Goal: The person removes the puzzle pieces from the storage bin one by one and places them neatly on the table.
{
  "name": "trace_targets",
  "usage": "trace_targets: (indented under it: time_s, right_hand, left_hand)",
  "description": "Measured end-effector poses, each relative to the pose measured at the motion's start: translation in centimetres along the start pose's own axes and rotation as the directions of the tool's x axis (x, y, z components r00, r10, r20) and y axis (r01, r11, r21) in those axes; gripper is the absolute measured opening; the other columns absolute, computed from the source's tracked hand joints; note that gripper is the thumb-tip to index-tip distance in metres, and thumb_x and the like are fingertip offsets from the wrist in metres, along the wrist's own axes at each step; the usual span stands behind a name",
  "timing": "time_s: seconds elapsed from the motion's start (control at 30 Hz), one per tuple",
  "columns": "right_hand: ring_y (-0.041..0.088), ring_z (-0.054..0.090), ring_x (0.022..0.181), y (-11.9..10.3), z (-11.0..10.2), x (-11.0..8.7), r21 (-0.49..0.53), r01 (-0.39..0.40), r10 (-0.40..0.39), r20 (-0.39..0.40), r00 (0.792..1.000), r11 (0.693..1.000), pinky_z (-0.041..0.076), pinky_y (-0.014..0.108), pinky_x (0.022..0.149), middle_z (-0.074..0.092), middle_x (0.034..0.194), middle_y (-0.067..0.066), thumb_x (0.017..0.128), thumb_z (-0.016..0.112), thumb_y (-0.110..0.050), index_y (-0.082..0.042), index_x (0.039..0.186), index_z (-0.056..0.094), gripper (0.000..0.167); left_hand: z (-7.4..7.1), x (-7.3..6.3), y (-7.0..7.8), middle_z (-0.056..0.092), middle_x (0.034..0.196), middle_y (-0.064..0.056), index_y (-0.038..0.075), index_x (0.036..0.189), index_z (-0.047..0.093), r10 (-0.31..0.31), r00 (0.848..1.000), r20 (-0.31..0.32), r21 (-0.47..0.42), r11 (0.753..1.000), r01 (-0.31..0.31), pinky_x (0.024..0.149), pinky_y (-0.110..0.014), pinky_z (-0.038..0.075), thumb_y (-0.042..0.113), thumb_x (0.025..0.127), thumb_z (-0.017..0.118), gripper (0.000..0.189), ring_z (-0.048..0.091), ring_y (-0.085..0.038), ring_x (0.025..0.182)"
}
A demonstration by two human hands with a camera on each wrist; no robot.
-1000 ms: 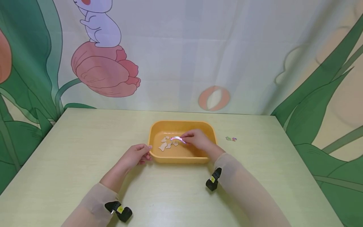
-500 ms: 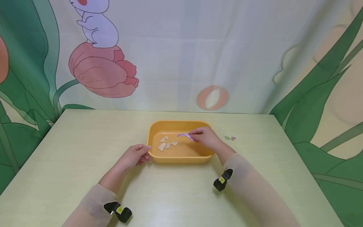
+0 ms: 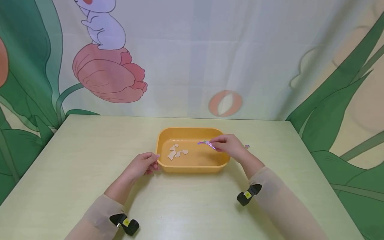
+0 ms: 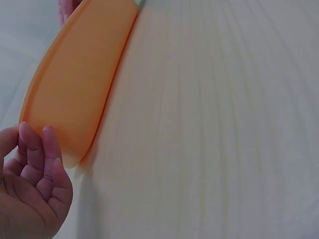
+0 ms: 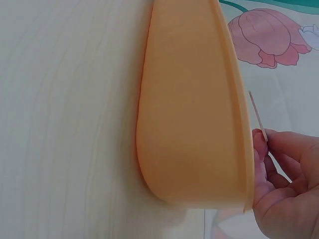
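Observation:
My left hand (image 3: 145,162) grips the left front corner of the yellow-orange plastic tray (image 3: 192,169). In the left wrist view its thumb and curled fingertips (image 4: 24,130) meet at the tray's rim. Over the right half of the tray, my right hand (image 3: 230,146) pinches a thin, curved, shiny purple-pink piece (image 3: 205,143) between thumb and fingers. That piece appears edge-on as a slim pale strip (image 5: 257,114) in the right wrist view, above the tray's rim. Several pale, irregular flat pieces (image 3: 171,155) lie in the left half of the tray.
A small colourful piece (image 3: 247,146) lies on the table right of the tray, partly behind my right hand. The light wooden table (image 3: 192,206) ends at a printed curtain (image 3: 174,66). Each sleeve carries a black camera (image 3: 129,226).
My right hand has moved right with the purple-pink piece, away from the pale pieces. It now hides part of the colourful bits on the table. The left hand has stayed at the tray's corner.

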State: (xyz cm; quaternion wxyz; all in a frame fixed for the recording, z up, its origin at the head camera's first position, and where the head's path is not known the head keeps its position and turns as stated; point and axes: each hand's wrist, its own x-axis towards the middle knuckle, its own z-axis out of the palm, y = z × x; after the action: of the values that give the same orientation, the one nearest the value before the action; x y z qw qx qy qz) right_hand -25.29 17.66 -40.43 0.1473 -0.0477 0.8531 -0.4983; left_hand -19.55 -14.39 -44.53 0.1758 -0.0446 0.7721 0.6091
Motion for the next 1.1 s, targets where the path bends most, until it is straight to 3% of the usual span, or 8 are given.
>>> trace_targets:
  time_s: [0.53, 0.87, 1.1]
  right_hand:
    - [0.028, 0.06, 0.097, 1.4, -2.6, -1.7, -0.001, 0.014, -0.014, -0.019, 1.0, 1.0, 0.049, 0.03, 0.082, 0.062, 0.11, 0.016, 0.09, 0.062, -0.014, 0.003, 0.113, 0.063, 0.028]
    - [0.035, 0.057, 0.107, 2.6, -3.3, -1.9, 0.075, 0.011, -0.01, -0.017, 1.0, 0.997, 0.049, 0.031, 0.083, 0.06, 0.115, 0.019, 0.091, 0.06, -0.012, 0.006, 0.115, 0.06, 0.03]
    - [0.031, 0.059, 0.104, 3.0, -3.7, -1.8, 0.095, 0.005, -0.003, -0.02, 1.0, 0.995, 0.049, 0.029, 0.082, 0.06, 0.114, 0.018, 0.091, 0.061, -0.013, 0.006, 0.115, 0.06, 0.031]
  left_hand:
    - [0.1, 0.1, -0.1, 0.058, 0.071, -0.002, 0.007, 0.077, 0.052, -0.002, 1.0, -0.007, -0.003, 1.0, 0.002, 0.065, -0.03, 0.044, 0.028, 0.097, 0.05, 0.029, 0.063, -0.019, 0.076]
    - [0.1, 0.0, -0.1, 0.058, 0.071, -0.002, 0.007, 0.077, 0.052, -0.001, 1.0, -0.009, -0.004, 1.0, 0.001, 0.065, -0.029, 0.044, 0.026, 0.098, 0.049, 0.029, 0.063, -0.019, 0.075]
    - [0.2, 0.1, -0.2, 0.057, 0.071, -0.002, 0.007, 0.077, 0.052, 0.001, 1.0, -0.012, -0.005, 1.0, -0.001, 0.065, -0.029, 0.044, 0.026, 0.097, 0.05, 0.028, 0.062, -0.018, 0.074]
